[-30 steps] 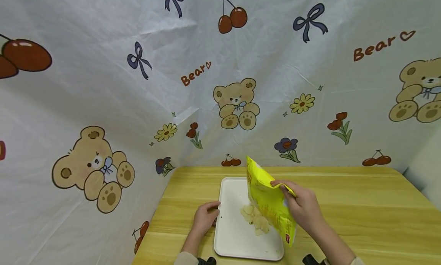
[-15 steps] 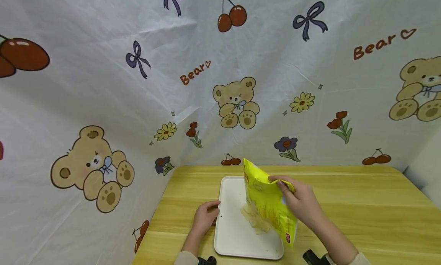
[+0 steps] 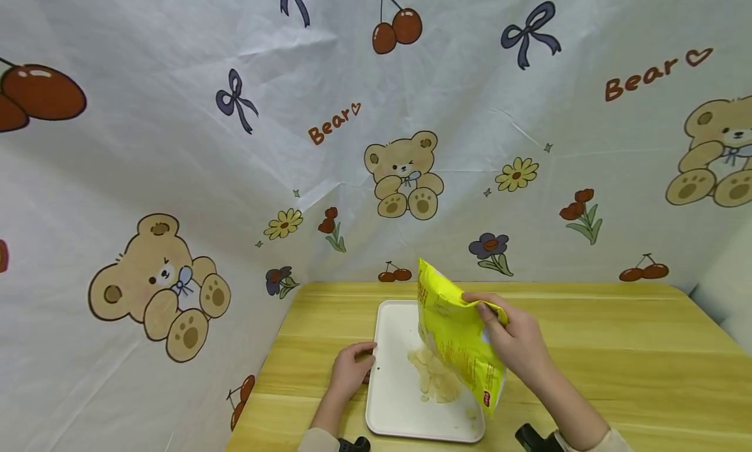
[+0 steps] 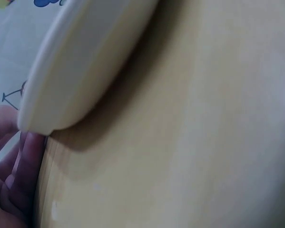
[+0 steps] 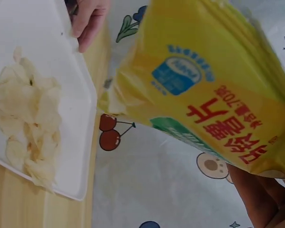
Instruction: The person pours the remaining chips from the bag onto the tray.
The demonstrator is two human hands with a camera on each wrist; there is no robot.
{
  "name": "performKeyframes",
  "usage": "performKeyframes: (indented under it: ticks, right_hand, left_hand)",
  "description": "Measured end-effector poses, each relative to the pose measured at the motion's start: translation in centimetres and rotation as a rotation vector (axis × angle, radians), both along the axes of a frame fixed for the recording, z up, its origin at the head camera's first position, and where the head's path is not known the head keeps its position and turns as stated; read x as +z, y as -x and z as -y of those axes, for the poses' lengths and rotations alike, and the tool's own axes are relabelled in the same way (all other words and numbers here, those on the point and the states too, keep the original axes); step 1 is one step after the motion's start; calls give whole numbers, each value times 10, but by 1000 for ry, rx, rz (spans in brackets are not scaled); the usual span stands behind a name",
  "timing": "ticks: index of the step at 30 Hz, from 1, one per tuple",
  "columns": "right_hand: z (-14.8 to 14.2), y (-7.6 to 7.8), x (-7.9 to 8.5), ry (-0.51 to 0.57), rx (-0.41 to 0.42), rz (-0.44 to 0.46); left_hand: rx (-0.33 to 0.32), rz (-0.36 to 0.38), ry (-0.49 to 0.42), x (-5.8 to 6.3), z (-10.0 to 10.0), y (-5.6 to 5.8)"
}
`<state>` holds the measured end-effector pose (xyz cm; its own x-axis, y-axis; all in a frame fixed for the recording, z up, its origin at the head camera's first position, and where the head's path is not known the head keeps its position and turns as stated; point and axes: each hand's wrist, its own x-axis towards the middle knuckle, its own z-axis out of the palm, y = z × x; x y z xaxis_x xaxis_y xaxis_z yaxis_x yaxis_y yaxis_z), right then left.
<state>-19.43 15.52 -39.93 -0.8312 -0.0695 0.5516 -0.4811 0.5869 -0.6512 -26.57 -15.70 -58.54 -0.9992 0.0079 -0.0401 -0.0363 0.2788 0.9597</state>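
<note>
My right hand (image 3: 517,341) grips a yellow potato chip bag (image 3: 455,328) by its upper edge. The bag hangs tilted over a white rectangular tray (image 3: 393,406), its lower part hiding some of the tray. Under it, a pile of pale potato chips (image 3: 431,373) lies on the tray; the right wrist view shows these chips (image 5: 30,109) overlapping each other. At the tray's left rim, my left hand (image 3: 350,371) holds on, with fingertips at the edge. In the left wrist view, the fingers (image 4: 30,152) reach beneath the tray rim (image 4: 52,66).
The tray stands on a wooden table (image 3: 617,354). A white cloth (image 3: 458,99) printed with bears, bows and cherries rises behind the table and along its left side. A few small crumbs lie near the tray's front right corner.
The chip bag has shifted slightly, its upper corner dipping left and then rising. More chips and crumbs show on the tray. My left hand has stayed at the rim.
</note>
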Motion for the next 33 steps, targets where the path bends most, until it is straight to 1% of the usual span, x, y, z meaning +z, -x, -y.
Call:
performKeyframes:
  ticks: [2,3,4,7,9,11,17,23,26,28,30,33]
  right_hand:
    - [0,0,1,0,-4,-26]
    - [0,-1,2,-7,4,-24]
    - [0,-1,2,-27,13,-17]
    - [0,-3,2,-67,40,42]
    - [0,-5,3,-59,38,68]
    - [0,-6,4,-50,23,76]
    - [1,-6,6,-105,8,91]
    - [1,-4,4,-133,6,111]
    - [1,-3,3,-135,-1,133]
    - [1,-3,2,-128,-5,145]
    - [1,-3,1,-130,-3,141]
    - [1,-3,0,-134,7,141]
  left_hand:
    - [1,1,3,0,0,0]
    - [1,1,5,0,1,0]
    - [4,8,3,0,0,0]
    - [6,11,1,0,0,0]
    - [5,14,1,1,-1,0]
    - [4,16,3,2,-1,-1]
    - [12,0,13,5,-2,-2]
    - [12,-7,12,8,-2,-2]
    - [10,-8,20,7,-1,-1]
    - [9,5,22,6,-1,-1]
    - [5,15,23,5,-1,-1]
    - [-3,9,19,5,-1,-2]
